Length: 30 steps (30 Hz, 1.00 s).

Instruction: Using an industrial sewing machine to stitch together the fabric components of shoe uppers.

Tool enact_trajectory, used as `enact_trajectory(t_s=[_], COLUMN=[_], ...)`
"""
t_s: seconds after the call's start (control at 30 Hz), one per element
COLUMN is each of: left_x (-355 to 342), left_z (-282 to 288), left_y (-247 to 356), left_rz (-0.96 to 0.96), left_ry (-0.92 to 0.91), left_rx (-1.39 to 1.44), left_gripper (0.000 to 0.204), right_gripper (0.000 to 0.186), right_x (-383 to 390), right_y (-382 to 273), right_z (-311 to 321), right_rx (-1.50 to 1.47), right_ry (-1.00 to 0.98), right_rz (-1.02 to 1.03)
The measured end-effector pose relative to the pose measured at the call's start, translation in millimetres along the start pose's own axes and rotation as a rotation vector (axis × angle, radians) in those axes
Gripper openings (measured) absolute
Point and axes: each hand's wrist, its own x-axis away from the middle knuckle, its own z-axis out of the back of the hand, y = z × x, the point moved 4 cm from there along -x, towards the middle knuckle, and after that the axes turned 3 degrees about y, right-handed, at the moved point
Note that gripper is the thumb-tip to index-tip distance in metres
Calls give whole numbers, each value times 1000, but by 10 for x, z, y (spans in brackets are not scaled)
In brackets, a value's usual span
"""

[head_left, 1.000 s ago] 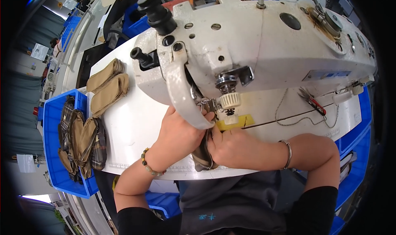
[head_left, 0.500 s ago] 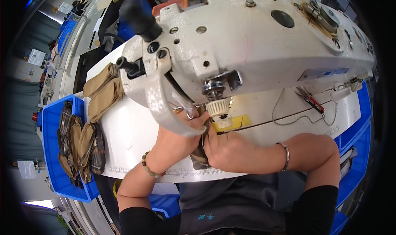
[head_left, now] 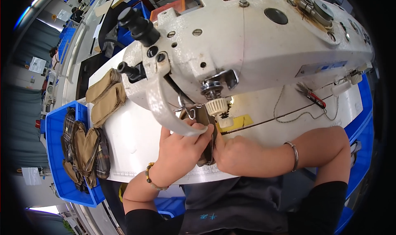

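The left hand point(head_left: 179, 152) has bent fingers on the brown cloth point(head_left: 207, 157), and the right hand point(head_left: 235, 156) touches its right side; I can't tell if they pinch. It's long and narrow, with a zipper point(head_left: 213, 146), on the white surface point(head_left: 134, 144) below the sewing machine point(head_left: 260, 41).

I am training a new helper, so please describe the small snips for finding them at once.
Find the large white sewing machine, whose arm stretches over the white table. Below the right part of that arm, a thin grey cord curves on the tabletop, and the small snips lie within its curve. Their red handle sets them apart from the plain cord.
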Motion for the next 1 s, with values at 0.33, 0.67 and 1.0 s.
enact_trajectory(t_s=[0.33, 0.67, 1.0], left_x=[52, 20, -106], left_z=[-205, -253, -314], left_y=[-90, -115, -399], left_rz=[-20, -32, -2], left_ry=[-71, -74, -39], left_rx=[173, 252, 269], left_gripper=[27, 28, 18], right_gripper=[35, 38, 35], right_x=[95, 93, 18], right_y=[-66, -56, 66], right_z=[22, 43, -111], right_rx=[-41, -53, 41], right_ry=[191, 179, 200], right_rz=[67, 98, 35])
